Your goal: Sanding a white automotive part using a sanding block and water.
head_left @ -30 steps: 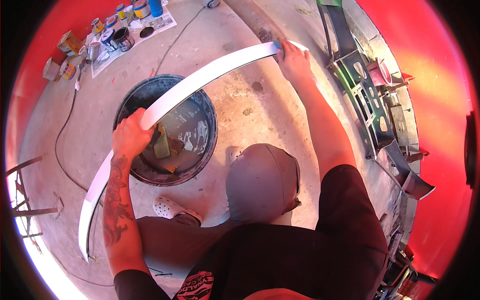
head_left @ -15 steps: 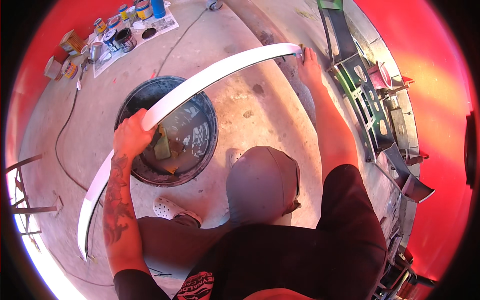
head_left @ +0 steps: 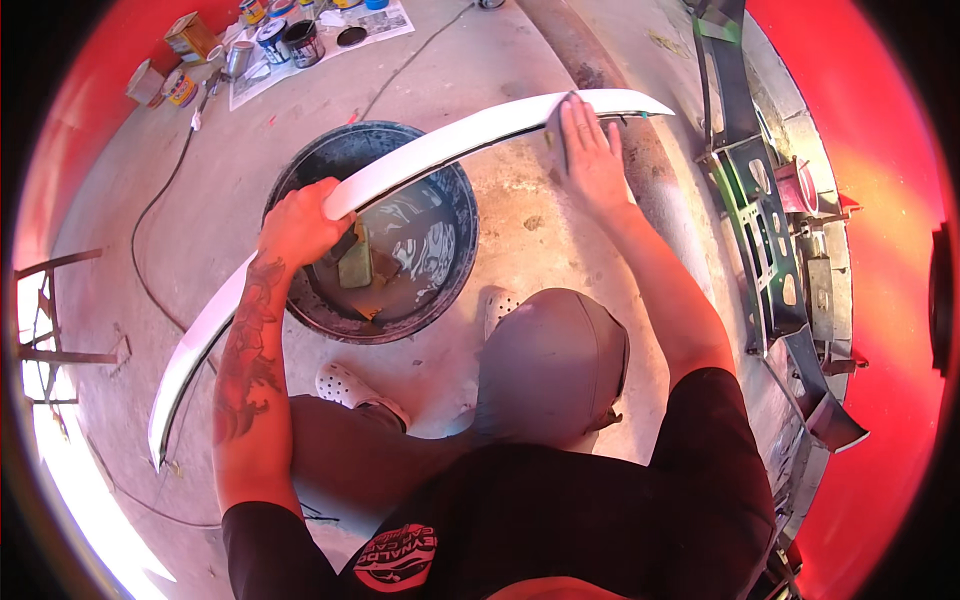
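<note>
A long, curved white trim strip (head_left: 440, 148) spans the view from lower left to upper right, over a black tub. My left hand (head_left: 305, 222) is wrapped around it near its middle, above the tub's left side. Toward its far right end, my right hand (head_left: 592, 150) lies over the strip with fingers extended. Under that palm and fingers is a dark grey sheet (head_left: 557, 135) that looks like sandpaper, pressed on the strip. The black tub (head_left: 468, 225) holds murky water, and a greenish sponge-like block (head_left: 354, 264) shows in it.
Paint cans (head_left: 303, 44) stand on newspaper (head_left: 385, 22) at the far left. A cable (head_left: 148, 215) runs over the concrete floor. Dark vehicle parts (head_left: 765, 225) and a pink bucket (head_left: 796, 187) line the right side. A metal stand (head_left: 65, 355) is at left.
My right hand has moved from the strip's far tip inward along it, toward the left, and now lies flatter with the grey sheet. The left hand keeps its grip.
</note>
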A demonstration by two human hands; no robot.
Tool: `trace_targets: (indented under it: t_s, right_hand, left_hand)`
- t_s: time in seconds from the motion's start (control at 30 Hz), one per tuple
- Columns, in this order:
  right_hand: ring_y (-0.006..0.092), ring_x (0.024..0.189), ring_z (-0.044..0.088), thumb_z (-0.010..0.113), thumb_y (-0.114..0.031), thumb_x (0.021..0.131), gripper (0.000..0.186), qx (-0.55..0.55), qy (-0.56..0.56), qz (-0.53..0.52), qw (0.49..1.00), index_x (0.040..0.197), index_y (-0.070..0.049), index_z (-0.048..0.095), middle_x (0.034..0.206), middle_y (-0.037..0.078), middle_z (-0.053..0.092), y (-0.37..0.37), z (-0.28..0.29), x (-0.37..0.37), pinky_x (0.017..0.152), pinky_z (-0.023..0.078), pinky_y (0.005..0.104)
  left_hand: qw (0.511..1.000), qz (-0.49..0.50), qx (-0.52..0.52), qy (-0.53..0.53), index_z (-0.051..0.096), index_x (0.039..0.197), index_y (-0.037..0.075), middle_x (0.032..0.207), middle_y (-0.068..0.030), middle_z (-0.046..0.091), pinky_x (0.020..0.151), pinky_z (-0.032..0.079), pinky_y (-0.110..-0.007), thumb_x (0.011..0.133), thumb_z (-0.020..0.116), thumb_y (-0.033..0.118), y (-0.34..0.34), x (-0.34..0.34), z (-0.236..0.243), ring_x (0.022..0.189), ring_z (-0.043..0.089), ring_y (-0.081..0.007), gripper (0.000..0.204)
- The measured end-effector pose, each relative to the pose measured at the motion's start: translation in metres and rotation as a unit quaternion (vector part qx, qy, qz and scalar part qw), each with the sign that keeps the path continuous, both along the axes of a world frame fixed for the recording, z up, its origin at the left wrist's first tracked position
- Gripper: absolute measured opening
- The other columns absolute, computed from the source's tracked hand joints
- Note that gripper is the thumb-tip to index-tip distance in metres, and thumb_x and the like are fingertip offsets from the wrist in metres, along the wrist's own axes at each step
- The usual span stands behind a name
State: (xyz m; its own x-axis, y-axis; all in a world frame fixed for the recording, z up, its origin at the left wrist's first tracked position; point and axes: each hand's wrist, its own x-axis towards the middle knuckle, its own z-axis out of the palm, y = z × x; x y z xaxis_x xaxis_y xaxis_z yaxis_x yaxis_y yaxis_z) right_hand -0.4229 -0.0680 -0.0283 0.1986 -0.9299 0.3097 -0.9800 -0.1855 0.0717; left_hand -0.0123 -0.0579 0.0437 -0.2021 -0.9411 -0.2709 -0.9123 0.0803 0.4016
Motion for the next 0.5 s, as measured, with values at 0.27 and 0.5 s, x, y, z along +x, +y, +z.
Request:
trace_targets:
  t_s: [0.27,0.5]
  right_hand:
    - [0.0236,0.154,0.027,0.053,-0.026,0.099,0.066,0.06,0.042,0.247,0.966,0.16,-0.012,0.03,0.167,0.006,0.029,0.02,0.033,0.107,0.122,0.022,0.0571]
    - [0.0221,0.155,0.027,0.057,-0.024,0.095,0.068,0.055,0.066,0.175,0.981,0.158,-0.015,0.035,0.167,0.005,0.031,0.023,0.039,0.072,0.121,0.024,0.0563]
  left_hand:
    - [1.0,0.01,-0.009,-0.009,0.069,0.112,0.015,0.102,-0.0137,0.074,0.088,0.053,-0.048,0.085,0.071,0.032,0.003,0.008,-0.006,0.101,0.069,-0.0368,0.032]
    - [1.0,0.013,-0.012,-0.013,0.07,0.113,0.018,0.103,-0.0147,0.074,0.09,0.054,-0.049,0.086,0.069,0.034,0.003,0.0,-0.001,0.102,0.069,-0.0374,0.032]
